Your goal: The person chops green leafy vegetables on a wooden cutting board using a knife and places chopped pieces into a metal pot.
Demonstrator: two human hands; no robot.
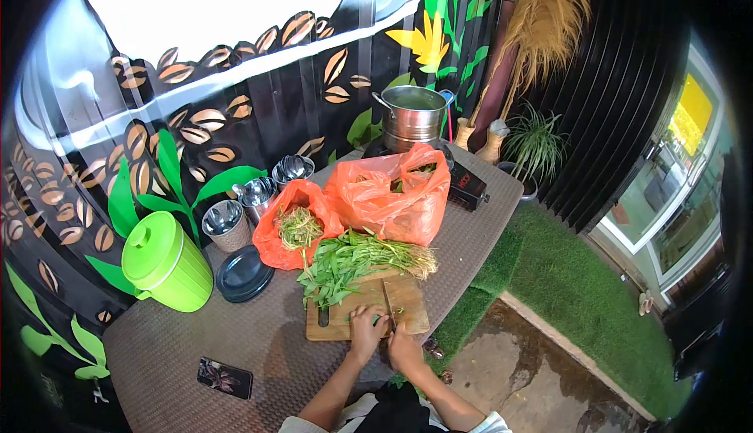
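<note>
On the wooden cutting board (341, 319) my right hand (405, 348) is closed around the handle of a knife (388, 298), its blade pointing away from me across the board. Just left of the blade, my left hand (366, 331) rests on the board with bent fingers around a small bit of green stem. Small cut green pieces lie right of the knife. A big bunch of leafy greens (345, 259) with pale roots covers the board's far edge. Behind it stand an orange plastic bag (384, 205) and a smaller open bag (271, 233) holding stems and roots.
On the brown woven-top table (169, 354) are a phone (225, 377), dark plates (245, 274), a green lidded bucket (167, 264) and several containers with metal utensils. A steel pot (414, 115) with liquid stands at the back beside a black box (468, 187).
</note>
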